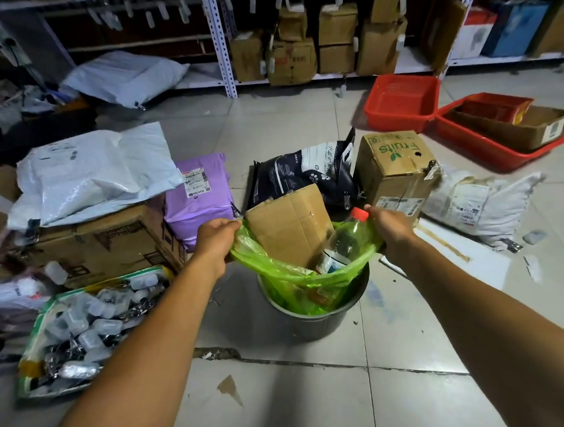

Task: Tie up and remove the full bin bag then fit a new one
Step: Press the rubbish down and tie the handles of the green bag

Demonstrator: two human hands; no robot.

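Evidently, both fists are clenched on the green bin bag (298,278): left hand (217,240) at its nine o'clock rim, right hand (390,228) at three o'clock, spreading the mouth, probably to gather it for tying. The bag sits in the grey bin (317,320), holding a cardboard piece (289,226) and a red-capped bottle (345,242). At one o'clock, a box (395,170) reads "fruits".
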